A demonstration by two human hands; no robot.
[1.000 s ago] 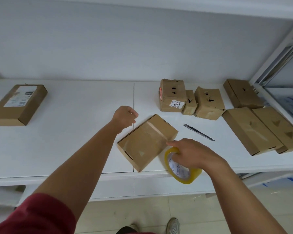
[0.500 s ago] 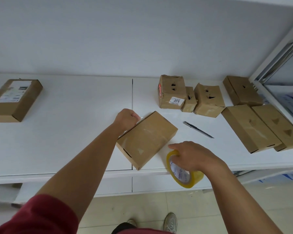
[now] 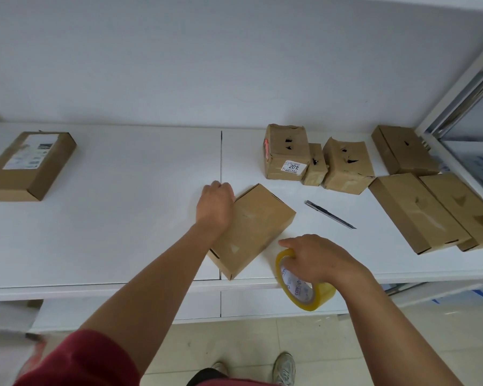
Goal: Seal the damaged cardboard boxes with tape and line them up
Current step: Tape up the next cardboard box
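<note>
- The left hand (image 3: 214, 201), fingers curled, rests on a flat brown cardboard box (image 3: 258, 227) mid-frame.
- The right hand (image 3: 314, 259) fingers grip a round yellow tape roll (image 3: 304, 288) at the smooth white table (image 3: 123, 218) edge.

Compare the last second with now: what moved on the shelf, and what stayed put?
The left hand came down from beyond the flat box's far corner onto its left edge; that box turned slightly. The right hand kept holding the yellow tape roll at the front edge. The utility knife and other boxes stayed.
</note>
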